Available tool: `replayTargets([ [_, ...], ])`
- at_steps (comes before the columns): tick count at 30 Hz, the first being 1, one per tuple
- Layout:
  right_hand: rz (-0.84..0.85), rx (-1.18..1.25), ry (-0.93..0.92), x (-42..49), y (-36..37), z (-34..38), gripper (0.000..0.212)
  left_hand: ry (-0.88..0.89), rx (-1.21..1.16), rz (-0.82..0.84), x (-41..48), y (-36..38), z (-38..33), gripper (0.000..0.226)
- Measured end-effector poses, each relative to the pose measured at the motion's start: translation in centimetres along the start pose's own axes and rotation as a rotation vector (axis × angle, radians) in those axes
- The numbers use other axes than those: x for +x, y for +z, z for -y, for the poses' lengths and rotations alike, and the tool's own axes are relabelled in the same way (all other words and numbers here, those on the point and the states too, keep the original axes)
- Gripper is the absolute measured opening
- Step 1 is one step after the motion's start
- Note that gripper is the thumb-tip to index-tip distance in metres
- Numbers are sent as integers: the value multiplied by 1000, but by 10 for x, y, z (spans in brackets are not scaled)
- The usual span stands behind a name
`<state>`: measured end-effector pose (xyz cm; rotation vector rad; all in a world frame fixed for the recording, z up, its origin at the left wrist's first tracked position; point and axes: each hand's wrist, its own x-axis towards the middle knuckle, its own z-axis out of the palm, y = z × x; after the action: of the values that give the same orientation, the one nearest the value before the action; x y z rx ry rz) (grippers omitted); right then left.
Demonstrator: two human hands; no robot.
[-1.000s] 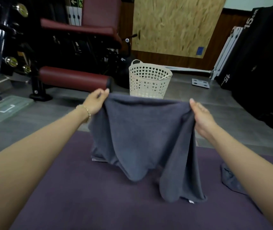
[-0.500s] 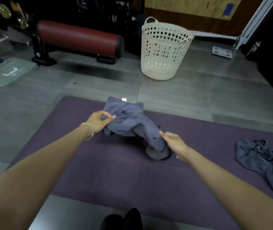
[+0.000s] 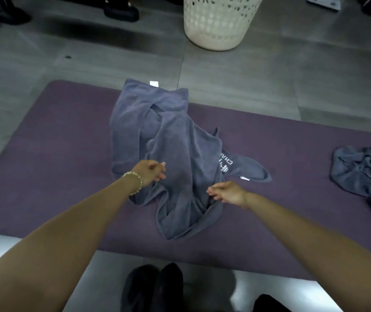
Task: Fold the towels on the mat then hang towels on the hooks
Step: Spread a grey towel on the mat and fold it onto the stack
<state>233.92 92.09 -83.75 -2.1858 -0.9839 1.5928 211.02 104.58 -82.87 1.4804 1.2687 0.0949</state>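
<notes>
Nearest, the person's dark shoes (image 3: 153,287) stood just short of the purple mat (image 3: 56,154). Over the mat, the left grip (image 3: 152,172), a beaded bracelet (image 3: 135,183) at its wrist, hovered above the left part of the grey towel (image 3: 175,143), fingers loosely curled with nothing visibly in them. The right grip (image 3: 227,193) sat at the towel's near right side, fingertips bunched by a fold; whether it pinched cloth could not be told. The towel lay rumpled mid-mat, running from between the grips away to the far edge, its lettered corner (image 3: 236,164) flopped out to the right.

To fold it well, it probably wanted spreading first: find two corners, draw them apart, smooth the twisted middle, then bring edge to edge.

A second crumpled towel (image 3: 360,174) lay well apart at the mat's right end. Beyond, on the grey floor (image 3: 247,86), stood a white perforated laundry basket (image 3: 213,30).
</notes>
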Motion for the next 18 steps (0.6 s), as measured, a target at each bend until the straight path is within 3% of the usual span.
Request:
replayTargets([
  [7,-201,48,-45,42,-44,-48,16,202,174,0,57,81,-55,36],
  [9,-241,153,-52,56,-49,-60,11,298,315,-9,75,99,-66,49],
  [12,-278,286,-96,74,-56,-70,23,414,614,-25,107,116,-85,61],
  [18,-335,498,-173,99,-64,-84,15,244,1000,-53,163,131,-99,78],
])
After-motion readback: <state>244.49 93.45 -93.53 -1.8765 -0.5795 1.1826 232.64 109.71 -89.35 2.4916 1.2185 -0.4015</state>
